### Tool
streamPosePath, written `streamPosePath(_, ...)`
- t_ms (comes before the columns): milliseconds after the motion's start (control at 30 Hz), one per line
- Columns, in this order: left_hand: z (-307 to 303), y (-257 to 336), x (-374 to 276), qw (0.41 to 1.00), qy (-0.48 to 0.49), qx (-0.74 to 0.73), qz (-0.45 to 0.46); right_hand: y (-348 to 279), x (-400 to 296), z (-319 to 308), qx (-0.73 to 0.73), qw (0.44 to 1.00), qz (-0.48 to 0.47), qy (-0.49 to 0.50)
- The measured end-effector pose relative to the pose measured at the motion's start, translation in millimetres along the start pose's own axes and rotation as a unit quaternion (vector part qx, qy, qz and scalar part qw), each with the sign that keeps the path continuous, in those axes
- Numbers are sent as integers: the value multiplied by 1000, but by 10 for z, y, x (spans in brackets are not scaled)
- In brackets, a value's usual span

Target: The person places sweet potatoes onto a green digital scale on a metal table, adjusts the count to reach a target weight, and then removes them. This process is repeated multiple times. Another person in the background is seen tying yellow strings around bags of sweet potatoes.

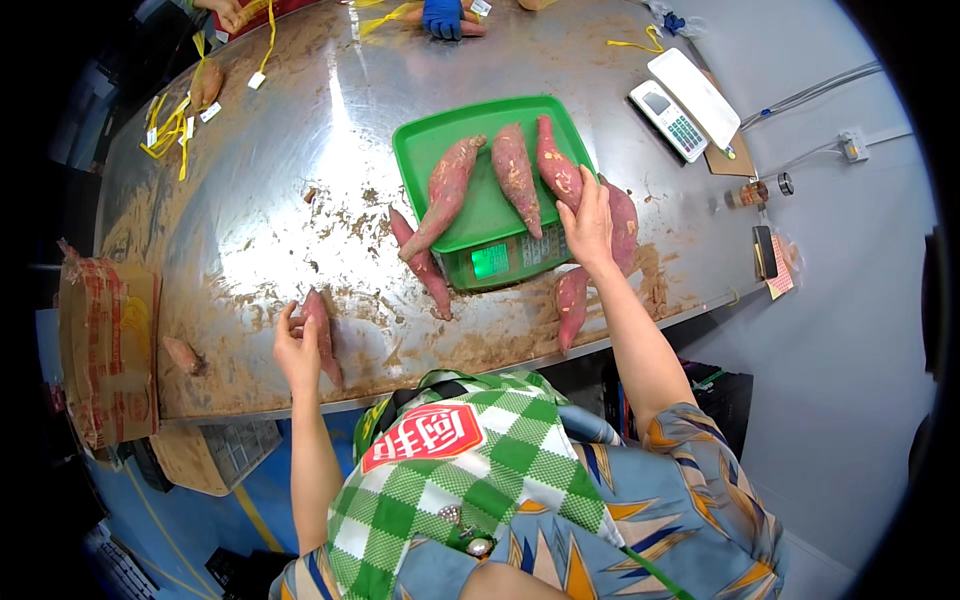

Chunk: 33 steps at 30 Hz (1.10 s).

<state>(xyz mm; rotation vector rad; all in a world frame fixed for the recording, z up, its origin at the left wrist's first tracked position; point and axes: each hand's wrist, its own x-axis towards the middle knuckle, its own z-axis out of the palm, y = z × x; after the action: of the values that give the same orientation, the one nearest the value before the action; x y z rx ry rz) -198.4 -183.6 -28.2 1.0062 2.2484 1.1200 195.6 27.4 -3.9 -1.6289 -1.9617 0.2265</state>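
A green plastic tray (480, 124) lies on a digital scale (491, 261) with a lit display and holds a long sweet potato (452, 184), a middle one (514, 172) and a right one (556, 161). My right hand (587, 221) touches the right one's lower end at the tray's edge; its grip is unclear. Beside that hand a thick sweet potato (622, 221) lies on the metal table, with a smaller one (572, 307) below. Left of the scale rests a slim sweet potato (421, 262). My left hand (298, 345) has its fingers at another sweet potato (322, 337) near the front edge.
A taped cardboard box (112, 352) stands at the left, near a small sweet potato piece (182, 355). Yellow tagged straps (180, 131) lie upper left. A white keypad device (667, 120) is upper right. At the far edge are another person's blue-gloved hand (444, 19) and a bare hand (227, 11).
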Motion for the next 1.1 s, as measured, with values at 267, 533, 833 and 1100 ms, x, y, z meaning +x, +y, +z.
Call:
streamPosePath(267,-105,-153,-138,1000,-3,7,-6,-598,36,-155,-11,996,-71,-49)
streamPosePath(533,-118,-102,-93,1000,-11,-25,-6,-621,187,-12,96,993,-60,-18)
streamPosePath(833,-186,-288,-226,999,-7,-13,-28,-588,-136,-362,320,945,21,-61)
streamPosePath(1100,-157,-175,-173,1000,-15,-13,-21,-377,-329,-404,338,937,51,-66)
